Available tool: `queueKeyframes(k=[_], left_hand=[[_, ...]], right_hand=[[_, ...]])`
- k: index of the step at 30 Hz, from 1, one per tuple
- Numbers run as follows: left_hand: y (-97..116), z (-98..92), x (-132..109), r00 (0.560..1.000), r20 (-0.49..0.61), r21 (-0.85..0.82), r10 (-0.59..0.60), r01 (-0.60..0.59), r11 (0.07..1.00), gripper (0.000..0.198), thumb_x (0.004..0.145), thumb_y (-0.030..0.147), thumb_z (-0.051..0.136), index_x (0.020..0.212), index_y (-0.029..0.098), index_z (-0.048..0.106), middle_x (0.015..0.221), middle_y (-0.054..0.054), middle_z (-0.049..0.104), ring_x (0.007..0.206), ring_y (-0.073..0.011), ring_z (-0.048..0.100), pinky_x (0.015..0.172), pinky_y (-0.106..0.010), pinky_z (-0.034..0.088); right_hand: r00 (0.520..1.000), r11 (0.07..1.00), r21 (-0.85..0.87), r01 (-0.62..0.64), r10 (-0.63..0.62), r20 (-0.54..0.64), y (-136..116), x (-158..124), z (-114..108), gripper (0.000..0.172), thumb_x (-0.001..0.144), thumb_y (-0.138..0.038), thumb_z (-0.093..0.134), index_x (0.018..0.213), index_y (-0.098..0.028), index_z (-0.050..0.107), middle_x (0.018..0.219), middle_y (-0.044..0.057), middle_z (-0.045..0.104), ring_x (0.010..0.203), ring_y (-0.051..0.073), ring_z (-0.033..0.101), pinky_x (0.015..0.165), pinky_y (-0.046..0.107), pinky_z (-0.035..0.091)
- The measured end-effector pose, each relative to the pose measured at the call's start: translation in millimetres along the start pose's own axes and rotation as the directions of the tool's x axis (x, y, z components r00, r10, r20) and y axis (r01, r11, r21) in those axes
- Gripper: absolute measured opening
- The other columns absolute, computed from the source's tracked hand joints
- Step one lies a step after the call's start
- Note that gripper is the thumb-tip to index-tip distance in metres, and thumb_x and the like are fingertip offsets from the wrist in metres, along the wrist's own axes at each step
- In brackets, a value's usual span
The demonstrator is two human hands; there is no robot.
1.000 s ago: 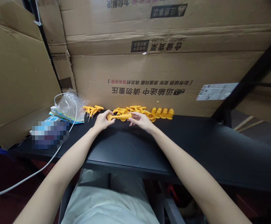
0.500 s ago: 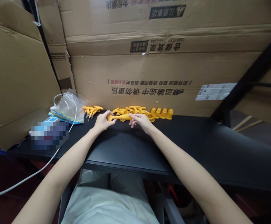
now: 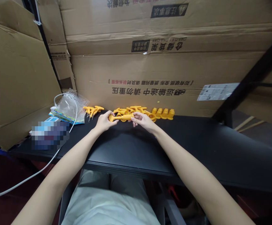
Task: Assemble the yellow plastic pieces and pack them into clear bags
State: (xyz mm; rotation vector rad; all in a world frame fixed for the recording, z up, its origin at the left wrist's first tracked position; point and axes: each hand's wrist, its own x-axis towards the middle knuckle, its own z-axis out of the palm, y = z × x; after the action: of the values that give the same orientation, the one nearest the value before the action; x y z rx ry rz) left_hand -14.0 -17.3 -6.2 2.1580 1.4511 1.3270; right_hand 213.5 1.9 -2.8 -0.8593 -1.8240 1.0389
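Between my two hands lies a long yellow plastic corkscrew part (image 3: 124, 117), held level just above the table. My left hand (image 3: 105, 121) is closed round its wider left end, thumb and fingers pinching it. My right hand (image 3: 142, 121) grips its right end between thumb and fingers, and that tip is partly hidden. Behind the hands is a pile of yellow plastic parts (image 3: 138, 108), partly covered by them. To the left lie several yellow T-shaped handles with metal spirals (image 3: 93, 110). Several yellow flared sleeves (image 3: 164, 113) stand in a row to the right.
The black table (image 3: 131, 147) runs along a large cardboard sheet (image 3: 150, 67) at the back. A clear plastic bag (image 3: 68, 104), a white cable (image 3: 44, 168) and a blurred-out item (image 3: 49, 133) are on the left. A cardboard box (image 3: 16, 78) stands beside them.
My right hand has shifted slightly right along the yellow part, so more of its right section shows. My left hand keeps its hold almost unmoved.
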Motion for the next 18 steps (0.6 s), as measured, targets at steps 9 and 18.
queueKeyframes(k=[9,18], left_hand=[[4,-4.2,-3,0.996,-0.043,0.144,0.075,-0.068,0.987,0.023,0.066,0.031,0.069,0.080,0.020,0.054,0.059,0.007,0.051,0.052,-0.0087,0.045,0.055,-0.019,0.034],[4,-0.3,-4,0.968,-0.061,0.239,0.244,-0.223,0.945,0.020,0.070,0.025,0.069,0.084,0.019,0.055,0.075,0.002,0.063,0.064,-0.0113,0.057,0.061,-0.021,0.040]], right_hand=[[0.980,0.970,0.203,-0.131,0.158,-0.120,-17,-3,21,0.042,0.070,-0.058,0.065,0.063,-0.019,0.050,0.044,0.000,0.055,0.032,0.007,0.039,0.033,0.023,0.025],[0.861,0.811,0.376,-0.448,0.505,-0.066,-17,1,29,0.051,0.085,-0.057,0.047,0.050,-0.020,0.047,0.031,-0.002,0.042,0.025,0.004,0.024,0.027,0.019,0.017]])
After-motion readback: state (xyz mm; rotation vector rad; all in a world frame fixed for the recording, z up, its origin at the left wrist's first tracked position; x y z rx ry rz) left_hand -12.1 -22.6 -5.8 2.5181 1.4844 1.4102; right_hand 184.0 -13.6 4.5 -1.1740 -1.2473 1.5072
